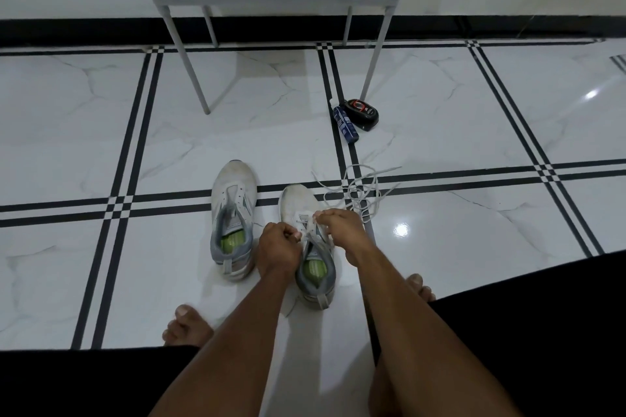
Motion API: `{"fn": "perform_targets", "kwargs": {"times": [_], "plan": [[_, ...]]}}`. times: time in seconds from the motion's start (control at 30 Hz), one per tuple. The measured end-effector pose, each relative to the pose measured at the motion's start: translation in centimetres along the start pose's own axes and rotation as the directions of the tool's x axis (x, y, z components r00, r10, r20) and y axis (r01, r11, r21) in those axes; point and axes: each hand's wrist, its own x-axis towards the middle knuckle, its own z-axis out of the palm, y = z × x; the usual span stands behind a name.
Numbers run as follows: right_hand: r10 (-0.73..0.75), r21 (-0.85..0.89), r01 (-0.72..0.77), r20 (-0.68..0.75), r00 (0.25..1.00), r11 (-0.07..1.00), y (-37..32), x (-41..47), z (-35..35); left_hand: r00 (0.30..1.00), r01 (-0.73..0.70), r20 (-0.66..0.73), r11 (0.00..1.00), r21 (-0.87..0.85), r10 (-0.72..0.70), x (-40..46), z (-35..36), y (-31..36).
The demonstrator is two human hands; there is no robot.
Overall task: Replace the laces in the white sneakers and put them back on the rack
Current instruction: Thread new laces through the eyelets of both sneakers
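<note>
Head-worn view, downward over floor (440, 112)

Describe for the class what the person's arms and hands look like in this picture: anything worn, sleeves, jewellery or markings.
Both forearms are bare all the way to the bottom of the frame, with no sleeves in view. The left hand and the right hand wear no gloves, and no watch, bracelet or ring shows on either wrist or on the fingers that can be seen. No markings are visible.
</note>
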Motion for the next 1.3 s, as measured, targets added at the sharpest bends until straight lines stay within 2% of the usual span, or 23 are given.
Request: {"fn": "perform_targets", "kwargs": {"times": [0.07,0.13,0.27,0.3,0.37,0.43,0.47,0.5,0.57,0.63,0.7,0.77,0.83,1.0,1.07,1.13,1.2,1.3], "plan": [[-0.006,-0.045,0.006,0.002,1.0,0.999,-0.7,-0.4,0.2,1.0,0.005,0.029,0.999,0.038,-0.006,0.0,0.0,0.2],[-0.013,-0.002,0.013,0.037,0.999,1.0,-2.2,-1.3,0.5,0.998,0.009,0.067,0.999,0.052,-0.012,0.0,-0.4,0.3],[-0.067,0.091,0.055,0.129,0.989,0.994,-6.3,-3.0,1.2,0.991,0.039,0.117,0.976,0.213,-0.065,-0.1,-1.4,1.1],[-0.095,0.129,0.075,0.157,0.983,0.989,-7.7,-3.6,1.4,0.99,0.057,0.115,0.976,0.209,-0.082,-0.3,-2.0,1.5],[-0.157,0.121,0.137,0.175,0.972,0.983,-10.3,-4.5,1.6,0.983,0.101,0.135,0.985,0.138,-0.12,-0.1,-2.7,2.3],[-0.24,0.005,0.242,0.152,0.959,0.97,-13.0,-6.0,1.3,0.977,0.144,0.166,0.988,-0.063,-0.132,0.3,-4.1,4.3],[-0.284,-0.022,0.29,0.151,0.947,0.957,-14.2,-6.6,1.1,0.971,0.195,0.182,0.951,-0.24,-0.153,0.5,-5.1,5.7],[-0.326,-0.005,0.331,0.161,0.931,0.943,-15.1,-7.2,0.7,0.959,0.257,0.221,0.867,-0.427,-0.175,0.7,-6.3,7.4],[-0.405,0.096,0.394,0.21,0.89,0.914,-16.3,-8.2,-0.2,0.92,0.373,0.361,0.633,-0.678,-0.155,0.8,-9.0,10.5],[-0.448,0.116,0.433,0.213,0.868,0.894,-16.9,-8.7,-1.2,0.875,0.45,0.484,0.421,-0.787,-0.032,1.0,-11.3,12.4],[-0.423,0.016,0.427,0.165,0.891,0.904,-17.0,-9.0,-2.2,0.837,0.486,0.54,0.333,-0.808,0.088,1.6,-12.7,13.4],[-0.337,-0.11,0.356,0.16,0.928,0.928,-16.7,-8.9,-3.1,0.818,0.489,0.557,0.335,-0.805,0.145,2.0,-13.5,14.2],[-0.216,-0.191,0.254,0.2,0.956,0.948,-15.7,-8.8,-4.1,0.826,0.481,0.548,0.342,-0.807,0.131,2.3,-13.5,14.6],[-0.025,-0.375,0.083,0.158,0.987,0.923,-12.9,-7.0,-5.4,0.874,0.418,0.486,0.478,-0.773,0.022,2.9,-11.7,13.4],[0.001,-0.46,0.064,0.141,0.99,0.886,-12.4,-6.8,-5.3,0.888,0.386,0.46,0.523,-0.76,0.015,3.2,-10.8,13.0],[-0.045,-0.502,0.088,0.096,0.994,0.861,-12.0,-6.3,-5.0,0.888,0.358,0.459,0.573,-0.737,0.036,3.2,-10.4,13.2],[-0.113,-0.398,0.117,0.034,0.993,0.91,-11.5,-5.3,-4.7,0.876,0.304,0.477,0.684,-0.664,0.073,3.1,-10.3,13.5],[-0.156,-0.028,0.158,0.06,0.986,0.987,-11.0,-4.1,-4.4,0.806,0.171,0.571,0.864,-0.474,0.154,2.7,-9.6,13.4]]}}
